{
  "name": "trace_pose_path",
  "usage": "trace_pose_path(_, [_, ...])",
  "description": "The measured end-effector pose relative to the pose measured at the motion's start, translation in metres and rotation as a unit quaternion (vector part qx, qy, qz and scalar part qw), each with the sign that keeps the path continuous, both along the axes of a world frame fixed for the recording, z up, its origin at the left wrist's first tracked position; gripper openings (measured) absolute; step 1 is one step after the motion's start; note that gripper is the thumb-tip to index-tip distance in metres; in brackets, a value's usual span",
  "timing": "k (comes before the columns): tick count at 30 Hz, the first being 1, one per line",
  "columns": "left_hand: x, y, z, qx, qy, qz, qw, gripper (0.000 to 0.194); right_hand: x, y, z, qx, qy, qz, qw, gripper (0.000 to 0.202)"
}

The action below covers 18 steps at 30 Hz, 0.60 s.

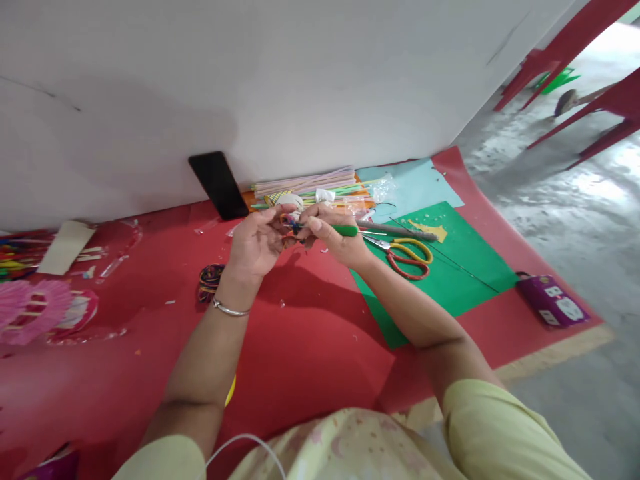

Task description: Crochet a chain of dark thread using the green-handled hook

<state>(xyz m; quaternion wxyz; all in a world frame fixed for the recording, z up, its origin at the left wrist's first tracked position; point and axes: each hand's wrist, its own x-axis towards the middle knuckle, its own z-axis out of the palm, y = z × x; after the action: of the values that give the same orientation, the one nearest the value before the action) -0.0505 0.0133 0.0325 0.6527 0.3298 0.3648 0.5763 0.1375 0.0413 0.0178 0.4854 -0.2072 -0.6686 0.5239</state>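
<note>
Standing here I can see a black phone (219, 185) leaning on the wall (310, 80), purple packet (553, 301) well off to its right, plus some red chairs (620, 100) way over that side too lol.

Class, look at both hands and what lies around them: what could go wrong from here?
The green-handled tool in the right hand points toward the left hand, so a slip might jab those fingers; its tip is hard to see.
The scissors lie close to the right hand, blades toward it, and might nick it.
The phone leans against the wall, and a knock could topple it.
</note>
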Motion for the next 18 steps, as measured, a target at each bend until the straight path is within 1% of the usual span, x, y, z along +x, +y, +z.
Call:
trace_pose_path(2, [-0.002,0.0,0.002,-0.007,0.014,0.007,1.0,0.037,0.002,0.002,-0.002,0.063,-0.014,0.028,0.998,0.046])
trace_pose_path(4, [-0.005,0.0,0.004,-0.015,0.042,-0.001,0.999,0.038,0.004,0.004,-0.003,0.131,-0.026,0.05,0.99,0.037])
trace_pose_path(6, [-0.009,-0.001,0.005,-0.026,0.058,-0.018,0.998,0.041,0.005,0.005,-0.004,0.164,-0.026,0.056,0.985,0.034])
trace_pose_path(8, [-0.014,0.0,0.006,-0.034,0.06,-0.034,0.997,0.046,0.006,0.005,-0.003,0.153,-0.02,0.046,0.987,0.034])
trace_pose_path(10, [-0.019,0.0,0.004,-0.03,0.063,-0.046,0.997,0.05,0.007,0.004,-0.002,0.127,-0.014,0.039,0.991,0.037])
trace_pose_path(13, [-0.024,0.001,0.0,-0.017,0.067,-0.068,0.995,0.052,0.008,0.002,0.0,0.094,-0.004,0.057,0.994,0.041])
trace_pose_path(15, [-0.026,0.002,-0.003,-0.004,0.055,-0.09,0.994,0.054,0.007,0.001,0.002,0.075,-0.005,0.066,0.995,0.046])
trace_pose_path(18, [-0.028,0.003,-0.005,0.016,0.034,-0.12,0.992,0.057,0.007,0.001,0.004,0.057,-0.016,0.049,0.997,0.054])
